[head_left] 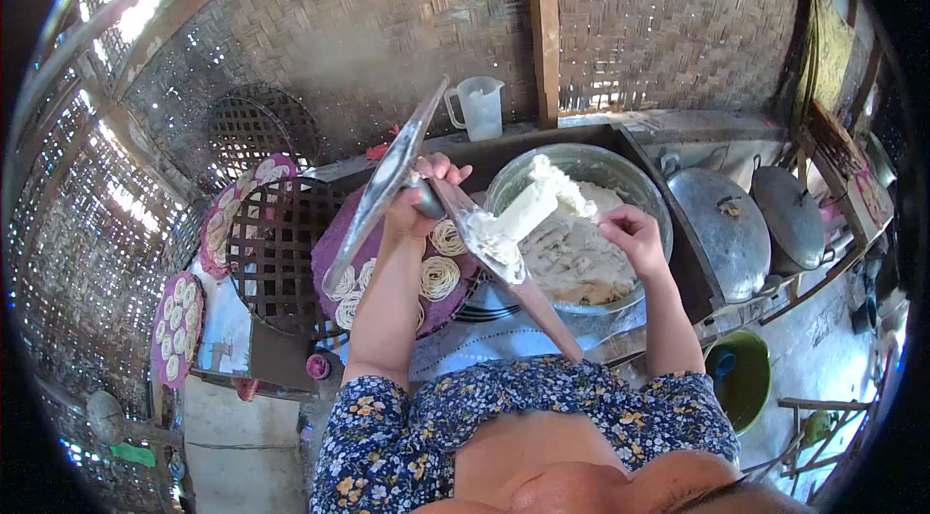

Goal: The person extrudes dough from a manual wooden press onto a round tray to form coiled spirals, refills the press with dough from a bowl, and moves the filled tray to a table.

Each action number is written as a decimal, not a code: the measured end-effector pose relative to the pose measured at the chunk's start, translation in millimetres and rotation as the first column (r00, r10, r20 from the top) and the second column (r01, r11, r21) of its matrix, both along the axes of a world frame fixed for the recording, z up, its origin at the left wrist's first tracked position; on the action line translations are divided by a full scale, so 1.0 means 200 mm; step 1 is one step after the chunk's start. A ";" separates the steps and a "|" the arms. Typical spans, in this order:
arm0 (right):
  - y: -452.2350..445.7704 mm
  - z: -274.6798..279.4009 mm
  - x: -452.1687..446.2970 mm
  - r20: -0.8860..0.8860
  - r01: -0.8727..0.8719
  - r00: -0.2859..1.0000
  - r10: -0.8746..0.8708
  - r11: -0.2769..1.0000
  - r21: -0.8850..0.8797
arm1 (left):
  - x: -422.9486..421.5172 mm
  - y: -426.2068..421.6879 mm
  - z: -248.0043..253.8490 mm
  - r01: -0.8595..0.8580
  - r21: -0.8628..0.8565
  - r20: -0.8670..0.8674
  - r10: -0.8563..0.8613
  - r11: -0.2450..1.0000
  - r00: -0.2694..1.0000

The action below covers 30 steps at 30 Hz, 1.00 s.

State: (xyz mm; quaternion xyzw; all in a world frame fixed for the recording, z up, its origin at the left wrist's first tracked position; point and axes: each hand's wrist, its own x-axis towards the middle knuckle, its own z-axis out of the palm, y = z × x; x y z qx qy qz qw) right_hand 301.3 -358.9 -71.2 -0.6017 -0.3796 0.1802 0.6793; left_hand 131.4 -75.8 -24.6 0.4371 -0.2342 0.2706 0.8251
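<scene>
My left hand (418,196) is closed around a two-armed wooden press, where a grey rounded part shows by the palm. One long arm (373,214) slants up past the hand; the other arm (538,306) slopes down toward my chest, smeared with dough. From that lower arm rises a pale cylinder of dough (528,212) with a ragged top. My right hand (635,238) pinches the trailing end of the ragged dough (579,202), above a large metal basin (662,199) holding more dough (572,267). Coiled dough strands (439,278) lie on a purple round mat left of the press.
A clear plastic jug (480,107) stands behind the basin. Lidded metal pots (719,228) are at right, with a green bucket (741,378) on the floor below. An openwork basket (281,252) and purple mats with coils (177,330) are at left. A woven wall closes the back.
</scene>
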 end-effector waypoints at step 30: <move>-0.24 -0.11 -0.11 0.516 0.426 0.824 -0.234 0.856 -0.293 | -0.48 0.06 0.08 -0.461 0.155 0.188 0.432 0.874 0.882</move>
